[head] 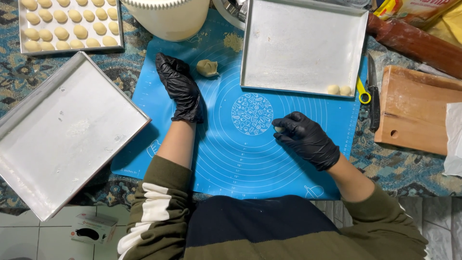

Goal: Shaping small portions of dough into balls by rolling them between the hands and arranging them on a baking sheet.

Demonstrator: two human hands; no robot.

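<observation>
We are shaping dough pieces on the blue silicone baking mat (231, 159), and the work looks partly done. Our right hand (307, 139), in a black glove, has its fingers (288, 126) closed around a small pale dough piece (278, 129), pressing it against the mat just to the 3 o'clock side of the printed circle at its centre. Our left hand (181, 86), also gloved, rests flat and open-fingered on the mat, holding nothing; the leftover lump of pale dough (207, 68) lies just beside it at 3 o'clock.

At 11 o'clock, the rectangular metal tray of shaped dough pieces (22, 48) is filled in rows, so we judge that batch finished. The shallow metal tray at 1 o'clock (298, 43) holds only two small dough balls (339, 90) in its near right corner, so it is barely begun. The large metal tray at 9 o'clock (67, 130) carries no pieces. With so little dough visible, we judge few pieces remain.
</observation>
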